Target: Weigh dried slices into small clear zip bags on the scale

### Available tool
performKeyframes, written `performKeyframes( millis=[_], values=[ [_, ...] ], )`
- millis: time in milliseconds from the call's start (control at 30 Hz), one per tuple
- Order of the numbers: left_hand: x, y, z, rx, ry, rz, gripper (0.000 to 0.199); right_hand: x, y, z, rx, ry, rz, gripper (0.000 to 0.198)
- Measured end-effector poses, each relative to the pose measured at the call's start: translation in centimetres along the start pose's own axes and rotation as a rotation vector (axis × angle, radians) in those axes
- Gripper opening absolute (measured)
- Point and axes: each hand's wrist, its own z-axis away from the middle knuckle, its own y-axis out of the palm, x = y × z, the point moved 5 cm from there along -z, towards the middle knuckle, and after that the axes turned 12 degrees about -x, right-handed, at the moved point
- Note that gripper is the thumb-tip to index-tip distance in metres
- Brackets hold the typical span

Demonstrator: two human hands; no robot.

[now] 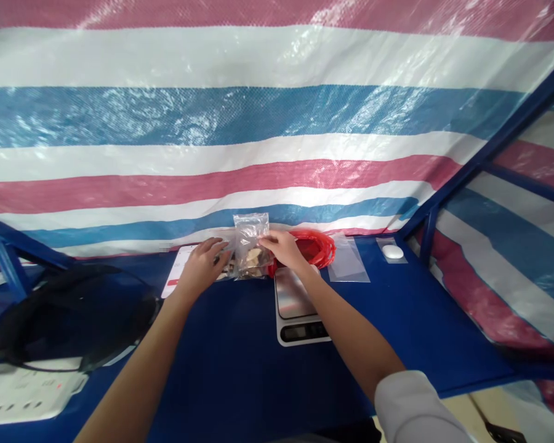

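My right hand [282,247] pinches the right edge of a clear plastic bag [253,229], which stands upright at the back of the blue table. Pale, brownish pieces [253,258] lie in its lower part; I cannot make out what they are. To the left of it, my left hand [204,263] is open, its fingers stretched toward the bag. More clear plastic with dark and light bits [231,268] shows beside the left fingertips. Below my right wrist sits a kitchen scale [296,298] with a metal plate and a dark display.
A red plastic basket [327,247] is behind my right hand. Flat clear bags [348,258] and a white rounded object [392,251] lie to the right. A white and red card [176,271], a black round bag-like item [74,314] and a white power strip [32,391] are left.
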Motion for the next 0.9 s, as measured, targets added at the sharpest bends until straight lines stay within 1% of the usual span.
performKeyframes(
  millis=[67, 167, 233, 333, 433, 500, 600, 667, 700, 767, 900],
  values=[
    [0.9, 0.9, 0.9, 0.050, 0.033, -0.044, 0.040, -0.1, 1.2, -0.8, 0.019, 0.004, 0.046, 0.011],
    [1.5, 1.9, 2.1, 0.098, 0.063, -0.096, 0.043, -0.5, 2.5, -1.1, 0.048, 0.024, 0.174, 0.010],
    [1.5, 2.2, 2.6, 0.120, 0.077, -0.125, 0.045, -0.6, 2.5, -0.9, 0.035, 0.041, 0.263, 0.017],
    [1.3, 2.2, 2.7, 0.128, 0.089, -0.150, 0.047, 0.1, 1.5, 0.2, -0.017, 0.034, 0.367, 0.036],
    [1.2, 2.0, 2.2, 0.116, 0.091, -0.169, 0.049, 1.5, 0.4, 1.5, -0.089, -0.068, 0.521, 0.038],
    [1.2, 2.1, 1.9, 0.116, 0.090, -0.188, 0.049, 2.5, 0.3, 2.2, -0.098, -0.189, 0.607, 0.037],
    [1.4, 2.6, 1.7, 0.140, 0.093, -0.208, 0.048, 3.2, 1.9, 3.3, 0.025, -0.444, 0.679, 0.036],
    [1.5, 3.1, 1.9, 0.159, 0.091, -0.219, 0.048, 2.9, 3.3, 3.9, 0.120, -0.577, 0.703, 0.037],
    [1.6, 3.3, 2.0, 0.164, 0.088, -0.224, 0.049, 2.5, 3.8, 4.2, 0.151, -0.612, 0.711, 0.038],
    [1.8, 3.5, 2.3, 0.161, 0.081, -0.233, 0.050, 1.5, 4.5, 4.5, 0.177, -0.625, 0.727, 0.041],
    [1.9, 3.7, 2.5, 0.150, 0.084, -0.238, 0.050, 0.1, 5.0, 4.6, 0.142, -0.587, 0.745, 0.045]
  ],
)
